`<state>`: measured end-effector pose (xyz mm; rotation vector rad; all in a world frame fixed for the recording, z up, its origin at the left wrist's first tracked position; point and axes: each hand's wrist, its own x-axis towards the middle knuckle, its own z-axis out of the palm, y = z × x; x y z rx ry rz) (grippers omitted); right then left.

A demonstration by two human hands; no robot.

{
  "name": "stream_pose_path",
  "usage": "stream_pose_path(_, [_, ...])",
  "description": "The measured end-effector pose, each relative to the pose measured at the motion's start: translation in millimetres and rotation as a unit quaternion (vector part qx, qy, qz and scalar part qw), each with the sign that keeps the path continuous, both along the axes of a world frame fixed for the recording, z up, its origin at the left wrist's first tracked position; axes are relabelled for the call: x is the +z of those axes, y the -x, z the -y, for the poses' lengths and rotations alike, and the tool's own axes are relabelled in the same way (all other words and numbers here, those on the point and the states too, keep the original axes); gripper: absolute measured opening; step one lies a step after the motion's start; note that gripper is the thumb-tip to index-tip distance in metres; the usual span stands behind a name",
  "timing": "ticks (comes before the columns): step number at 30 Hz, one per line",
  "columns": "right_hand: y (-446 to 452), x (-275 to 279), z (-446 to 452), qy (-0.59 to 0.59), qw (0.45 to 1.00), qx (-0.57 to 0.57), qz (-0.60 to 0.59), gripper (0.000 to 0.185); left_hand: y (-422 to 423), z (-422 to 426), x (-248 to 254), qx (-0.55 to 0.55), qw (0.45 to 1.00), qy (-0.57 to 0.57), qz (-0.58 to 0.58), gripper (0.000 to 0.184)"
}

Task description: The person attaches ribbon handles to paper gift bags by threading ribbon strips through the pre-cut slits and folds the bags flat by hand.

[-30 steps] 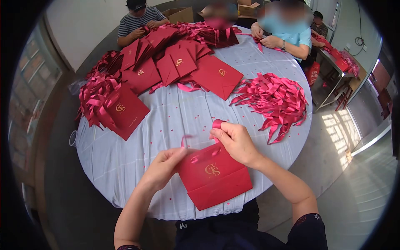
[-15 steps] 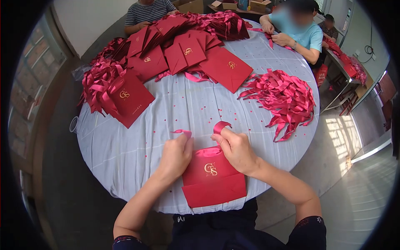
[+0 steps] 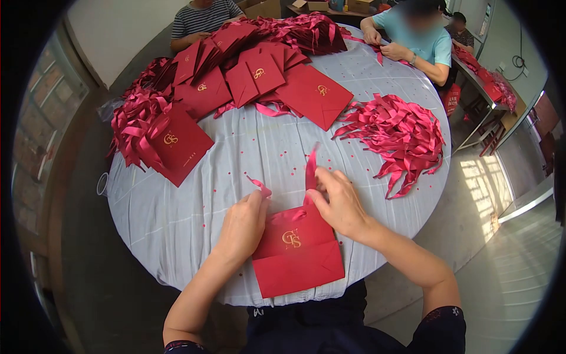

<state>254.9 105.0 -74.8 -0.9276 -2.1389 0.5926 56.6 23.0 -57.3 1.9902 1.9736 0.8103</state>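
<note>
Around the round table's pale cloth (image 3: 171,227), dotted with small red specks (image 3: 285,152), sit a person in a striped shirt (image 3: 203,22) and one in a light-blue T-shirt (image 3: 430,47) with a wristwatch (image 3: 413,60); behind stands an open cardboard box (image 3: 262,9). Further right, a third person (image 3: 463,36) sits by a metal-legged side table (image 3: 493,92), beneath a looped black cable (image 3: 519,61) on the wall; sunlight (image 3: 480,189) patches the floor

The person's right hand (image 3: 341,206) is opening from its curled grip, thumb and fingers parting. Beside it, the right-hand pink ribbon tail (image 3: 311,171), earlier looped over the index finger, is now standing upright, its tip blurring. The left-hand ribbon tail (image 3: 259,186) is slanting upward. The red paper gift bag (image 3: 298,268) is sitting straighter than a second ago.
</note>
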Motion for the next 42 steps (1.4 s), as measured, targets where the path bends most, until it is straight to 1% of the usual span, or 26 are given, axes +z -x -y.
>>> stream_pose_path(2, [-0.9,-8.2,-8.1,0.007,1.000,-0.013,-0.016,0.025,-2.0,2.3,4.3,-0.002,1.000,0.002,-0.016,0.022])
stream_pose_path(3, [-1.2,-10.7,-11.8,0.014,0.999,-0.022,-0.033,0.027,-3.7,4.5,7.5,0.045,0.996,0.004,-0.073,0.022])
stream_pose_path(4, [-3.5,-11.1,-15.7,0.039,0.999,-0.014,0.000,0.031,-5.1,7.3,11.4,0.092,0.987,0.006,-0.130,0.023])
stream_pose_path(5, [-2.6,-10.0,-15.5,0.039,0.999,-0.013,0.003,0.031,-6.4,11.5,18.1,0.093,0.987,0.007,-0.127,0.023])
stream_pose_path(7, [-0.9,-8.5,-13.2,0.064,0.997,-0.032,-0.022,0.031,-9.0,20.6,31.1,0.049,0.988,-0.057,-0.135,0.027])
stream_pose_path(8, [0.4,-9.8,-13.4,0.046,0.997,-0.047,-0.033,0.030,-10.0,23.5,32.6,0.048,0.989,-0.055,-0.131,0.027])
stream_pose_path(9, [-0.2,-11.7,-15.3,0.047,0.997,-0.048,-0.029,0.030,-11.0,26.3,33.2,-0.084,0.988,-0.090,-0.091,0.032])
stream_pose_path(10, [-1.4,-13.8,-18.3,0.020,0.997,-0.066,-0.028,0.030,-11.7,28.5,32.2,-0.213,0.968,-0.124,-0.050,0.039])
stream_pose_path(11, [-1.9,-14.7,-20.6,-0.006,0.996,-0.083,-0.028,0.029,-13.4,29.8,28.0,-0.287,0.954,-0.087,-0.031,0.052])
stream_pose_path(12, [-1.8,-12.3,-21.7,-0.029,0.994,-0.097,-0.037,0.024,-18.0,33.5,22.0,-0.311,0.948,-0.050,-0.047,0.058])
stream_pose_path(13, [-1.9,-9.2,-22.7,-0.028,0.995,-0.094,-0.032,0.024,-22.4,37.5,15.5,-0.336,0.940,-0.013,-0.063,0.064])
stream_pose_path(15, [-2.9,-3.6,-25.6,0.044,0.991,-0.102,-0.074,0.017,-24.5,40.7,1.6,-0.337,0.939,0.002,-0.076,0.069])
stream_pose_path(16, [-1.4,-0.9,-26.7,0.055,0.991,-0.094,-0.081,0.010,-24.7,41.5,-2.2,-0.339,0.936,0.017,-0.095,0.073])
stream_pose_path(17, [2.5,3.4,-25.0,0.058,0.991,-0.091,-0.077,0.010,-24.4,42.1,-3.2,-0.337,0.937,0.019,-0.091,0.073])
stream_pose_path(19, [10.6,20.3,-16.8,0.053,0.997,0.012,-0.056,0.007,-23.8,41.8,-3.8,-0.344,0.932,0.022,-0.113,0.074])
stream_pose_path(20, [19.0,25.9,-12.6,0.058,0.997,0.047,-0.030,0.011,-23.0,41.7,-4.4,-0.348,0.931,0.023,-0.110,0.074])
stream_pose_path(21, [28.2,28.3,-11.5,0.063,0.997,0.046,-0.030,0.011,-22.7,42.1,-5.5,-0.350,0.930,0.027,-0.107,0.074])
stream_pose_path(23, [46.9,30.6,-11.4,0.068,0.982,0.151,0.090,0.016,-22.7,41.9,-7.6,-0.351,0.932,-0.007,-0.088,0.070])
stream_pose_path(27, [78.0,23.7,-6.8,0.125,0.968,0.189,0.112,0.024,-23.0,41.6,-8.4,-0.352,0.932,-0.009,-0.082,0.070])
stream_pose_path(29, [85.3,28.2,-7.4,0.288,0.932,0.211,0.059,0.024,-22.4,41.3,-9.4,-0.353,0.932,-0.012,-0.087,0.071])
stream_pose_path(30, [85.1,24.8,-9.5,0.290,0.932,0.209,0.062,0.024,-21.9,40.9,-9.3,-0.354,0.931,-0.013,-0.083,0.071])
stream_pose_path(32, [81.8,13.1,-13.9,0.182,0.967,0.172,0.051,0.020,-22.1,40.2,-8.8,-0.358,0.928,-0.013,-0.103,0.072])
stream_pose_path(33, [81.8,9.0,-14.2,0.185,0.967,0.168,0.053,0.020,-22.4,40.1,-9.1,-0.361,0.927,-0.012,-0.098,0.072])
stream_pose_path(35, [84.4,2.3,-14.1,0.121,0.976,0.180,0.008,0.019,-22.2,39.0,-9.6,-0.368,0.925,-0.007,-0.090,0.072])
stream_pose_path(38, [85.2,0.1,-14.2,0.089,0.978,0.190,0.006,0.018,-22.5,38.1,-7.0,-0.368,0.925,0.002,-0.098,0.072])
stream_pose_path(42, [85.4,0.4,-13.6,0.112,0.976,0.188,0.009,0.018,-22.9,37.5,-6.3,-0.370,0.923,0.005,-0.102,0.072])
